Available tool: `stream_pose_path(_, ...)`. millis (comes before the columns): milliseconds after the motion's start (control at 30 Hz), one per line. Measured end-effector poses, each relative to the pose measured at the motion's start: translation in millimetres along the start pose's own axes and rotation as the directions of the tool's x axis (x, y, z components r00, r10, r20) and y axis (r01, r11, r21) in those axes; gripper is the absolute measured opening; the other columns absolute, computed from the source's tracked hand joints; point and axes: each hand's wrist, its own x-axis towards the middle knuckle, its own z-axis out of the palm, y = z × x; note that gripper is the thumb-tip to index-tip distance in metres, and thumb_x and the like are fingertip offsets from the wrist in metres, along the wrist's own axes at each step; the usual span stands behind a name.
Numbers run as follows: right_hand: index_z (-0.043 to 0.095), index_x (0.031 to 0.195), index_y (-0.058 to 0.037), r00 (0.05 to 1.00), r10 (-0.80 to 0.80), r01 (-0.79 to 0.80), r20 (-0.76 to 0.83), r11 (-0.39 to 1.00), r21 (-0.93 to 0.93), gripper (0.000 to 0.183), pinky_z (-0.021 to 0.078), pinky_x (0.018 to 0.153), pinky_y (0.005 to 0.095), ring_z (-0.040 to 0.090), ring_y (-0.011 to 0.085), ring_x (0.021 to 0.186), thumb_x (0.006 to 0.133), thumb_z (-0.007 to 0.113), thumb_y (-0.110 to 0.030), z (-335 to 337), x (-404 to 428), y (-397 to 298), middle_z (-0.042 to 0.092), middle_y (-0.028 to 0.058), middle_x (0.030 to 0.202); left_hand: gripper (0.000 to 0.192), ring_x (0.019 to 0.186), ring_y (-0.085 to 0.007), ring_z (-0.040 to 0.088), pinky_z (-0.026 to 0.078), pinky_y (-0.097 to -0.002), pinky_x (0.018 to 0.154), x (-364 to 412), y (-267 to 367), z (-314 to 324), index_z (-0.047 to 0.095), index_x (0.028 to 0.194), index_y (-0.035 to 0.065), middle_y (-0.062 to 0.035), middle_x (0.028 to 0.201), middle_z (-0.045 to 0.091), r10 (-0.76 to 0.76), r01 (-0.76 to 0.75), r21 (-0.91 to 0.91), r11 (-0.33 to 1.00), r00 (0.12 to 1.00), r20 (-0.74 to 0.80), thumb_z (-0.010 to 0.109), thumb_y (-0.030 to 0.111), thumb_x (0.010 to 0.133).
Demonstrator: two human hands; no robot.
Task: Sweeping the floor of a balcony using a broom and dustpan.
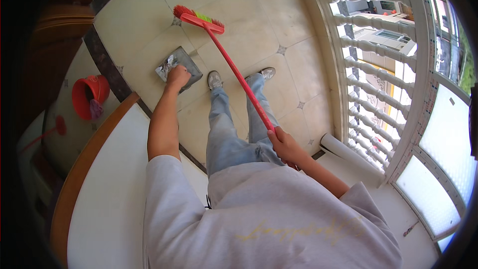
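Note:
My right hand (286, 145) is wrapped around the pink-red handle of a broom (239, 76). Its head points away from me, with red and yellow-green bristles turned to the far side, over the tiles. On the left, my left hand (178, 77) is a closed fist at a grey dustpan (189, 63). It appears to grip the dustpan's handle, which the fist hides. Crumpled whitish scraps (170, 61) lie in the pan's left part. The dustpan is just left of my left shoe (214, 80).
Cream floor tiles (239, 41) with dark inlays run beneath me. White balusters (377, 50) line the right side; a rolled sheet (347, 153) lies below them. Left stands a low white wall with a wooden cap (84, 166). Beyond it sits a red bucket (80, 99) with a purple cloth (96, 109).

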Motion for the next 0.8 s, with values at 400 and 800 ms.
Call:
stream_pose_path(400, 0.048, 0.101, -0.0111, 0.859, 0.115, -0.367, 0.499, 0.817, 0.444, 0.032, 0.0210, 0.034, 0.0211, 0.025, 0.0046, 0.042, 0.103, 0.037, -0.042, -18, -3, -1, 0.031, -0.0044, 0.060, 0.022, 0.085, -0.0378, 0.066, 0.052, -0.0454, 0.078, -1, -7, 0, 0.068, 0.075, 0.0041, -0.0201, 0.086, 0.068, -0.015, 0.015, -0.007, 1.000, 0.997, -0.080, 0.069, 0.025, 0.070)
stream_pose_path(800, 0.048, 0.100, -0.0088, 0.986, 0.053, -0.075, 0.159, 0.988, 0.136, 0.038, 0.0312, 0.041, 0.0240, 0.032, 0.0079, 0.045, 0.100, 0.041, -0.046, 15, -4, -6, 0.036, -0.0015, 0.060, 0.016, 0.084, -0.0384, 0.065, 0.052, -0.0448, 0.075, -29, -56, 0, 0.068, 0.072, 0.0056, -0.0199, 0.084, 0.068, -0.094, 0.088, -0.075, 0.993, 0.992, -0.085, 0.065, 0.021, 0.071)
